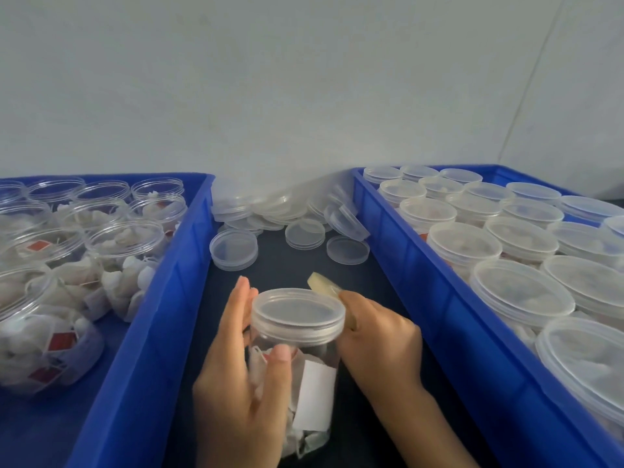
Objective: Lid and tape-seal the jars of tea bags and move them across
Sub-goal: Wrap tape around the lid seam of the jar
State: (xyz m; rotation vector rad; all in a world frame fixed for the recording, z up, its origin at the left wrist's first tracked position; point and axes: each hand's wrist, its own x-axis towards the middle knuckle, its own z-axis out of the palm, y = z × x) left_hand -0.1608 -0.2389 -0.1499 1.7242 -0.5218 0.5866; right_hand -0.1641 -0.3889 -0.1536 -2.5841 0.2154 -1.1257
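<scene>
Right hand (378,336) hides most of the tape roll (324,285); left crate (141,332) and right crate (449,298) run off the edges, tea-bag tags too blurred to read.

Dark gap (287,265) between blue crates (162,298)

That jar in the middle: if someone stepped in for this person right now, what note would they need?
Left hand grips the jar of tea bags, upright between the crates.
Right hand pinches a strip of tape at the lid rim.
Done: lid is on this jar; right crate holds many lidded jars.
Left: tape this jar, move it to the right crate, then lid the open jars in the left crate with spare lids behind.
</scene>
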